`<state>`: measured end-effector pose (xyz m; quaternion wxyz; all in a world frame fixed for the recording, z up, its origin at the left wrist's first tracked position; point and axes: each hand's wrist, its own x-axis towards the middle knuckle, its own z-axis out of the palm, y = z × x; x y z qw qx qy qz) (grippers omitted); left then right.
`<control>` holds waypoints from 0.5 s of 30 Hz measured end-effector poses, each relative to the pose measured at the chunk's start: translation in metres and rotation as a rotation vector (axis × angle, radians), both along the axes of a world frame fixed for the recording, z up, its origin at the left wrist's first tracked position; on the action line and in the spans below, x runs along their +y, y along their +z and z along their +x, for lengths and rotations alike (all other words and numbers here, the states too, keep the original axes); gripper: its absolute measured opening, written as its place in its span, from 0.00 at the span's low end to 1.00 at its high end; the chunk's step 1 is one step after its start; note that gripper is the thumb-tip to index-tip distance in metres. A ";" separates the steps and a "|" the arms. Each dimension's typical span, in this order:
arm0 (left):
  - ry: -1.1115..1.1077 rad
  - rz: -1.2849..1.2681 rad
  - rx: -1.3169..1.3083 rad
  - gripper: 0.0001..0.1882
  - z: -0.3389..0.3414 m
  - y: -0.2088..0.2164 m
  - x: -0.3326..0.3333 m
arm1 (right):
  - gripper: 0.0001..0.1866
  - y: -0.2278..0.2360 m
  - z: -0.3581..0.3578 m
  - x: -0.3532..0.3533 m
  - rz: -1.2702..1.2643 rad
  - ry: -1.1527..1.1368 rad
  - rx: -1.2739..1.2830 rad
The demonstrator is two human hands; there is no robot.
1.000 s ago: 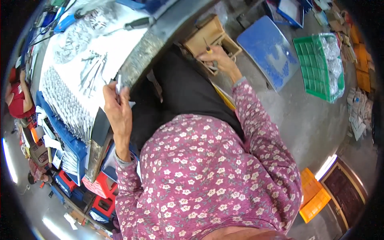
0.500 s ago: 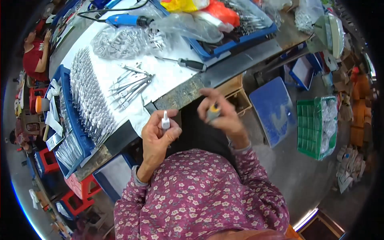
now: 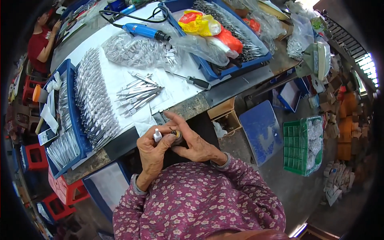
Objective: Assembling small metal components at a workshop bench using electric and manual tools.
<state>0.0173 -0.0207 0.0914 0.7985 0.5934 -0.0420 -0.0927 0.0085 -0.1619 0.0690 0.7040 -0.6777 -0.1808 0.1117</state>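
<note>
Close together in front of my body, my two hands meet near the table edge. My left hand [image 3: 151, 154] is closed round a small white nozzle bottle [image 3: 157, 135], its tip pointing up between thumb and fingers. A short, round grey-and-yellow piece [image 3: 176, 136] with a dark middle lies between the hands; its kind cannot be made out. My right hand [image 3: 196, 146] grips that piece from the right, the index finger stretched forward, and the left thumb reaches its near side. Beyond the hands, several slim metal tools [image 3: 138, 94] lie on white paper.
A screwdriver [image 3: 198, 83] lies near the table edge. Rows of white-ended metal pieces [image 3: 94, 98] stand beside a blue tray [image 3: 82, 132]. Farther back are a bag of small parts [image 3: 136, 50], a blue power tool [image 3: 144, 31] and another blue tray [image 3: 236, 71]. A green crate [image 3: 294, 148] stands right.
My right hand has come left and down to my left hand, bringing the grey-and-yellow piece beside the bottle. The left hand has shifted slightly down and left. The whole view has shifted.
</note>
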 end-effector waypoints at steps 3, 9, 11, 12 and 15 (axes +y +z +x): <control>0.040 -0.017 -0.021 0.09 0.005 0.002 0.011 | 0.42 0.012 0.013 -0.016 -0.187 0.122 -0.193; 0.020 -0.079 -0.005 0.09 0.006 0.001 0.028 | 0.15 0.065 0.125 -0.081 -0.484 -0.620 -0.611; 0.006 -0.045 0.006 0.09 0.004 0.005 0.028 | 0.17 0.056 0.199 -0.117 -0.727 -0.837 -0.928; 0.008 -0.041 0.008 0.09 0.005 0.004 0.028 | 0.21 0.054 0.223 -0.121 -0.968 -0.907 -0.818; 0.002 -0.022 0.041 0.08 0.004 0.005 0.029 | 0.28 0.043 0.274 -0.136 -1.256 -0.919 -0.543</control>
